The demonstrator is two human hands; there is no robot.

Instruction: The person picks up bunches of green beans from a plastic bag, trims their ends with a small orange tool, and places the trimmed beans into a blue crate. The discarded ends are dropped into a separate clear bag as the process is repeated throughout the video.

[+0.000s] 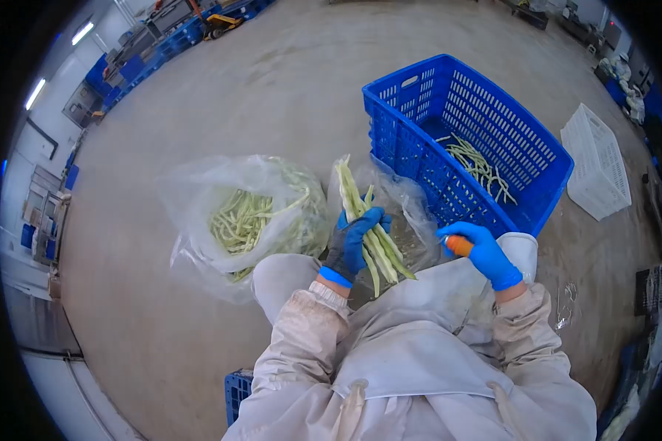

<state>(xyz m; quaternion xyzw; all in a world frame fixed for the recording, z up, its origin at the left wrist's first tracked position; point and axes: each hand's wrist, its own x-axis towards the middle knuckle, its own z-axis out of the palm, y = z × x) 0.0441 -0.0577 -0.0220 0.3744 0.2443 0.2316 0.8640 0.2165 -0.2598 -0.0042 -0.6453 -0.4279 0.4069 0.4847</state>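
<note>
Trimming a bundle of pale green long beans [368, 231]

My left hand [353, 242] grips them tight — ends even; right hand [482, 250] wraps the orange-handled knife [460, 245].

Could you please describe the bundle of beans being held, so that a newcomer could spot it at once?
Start at the blue crate on the floor. Just left of it, the left hand grips a bundle of beans; unlike the loose beans nearby, these stand upright together.
</note>
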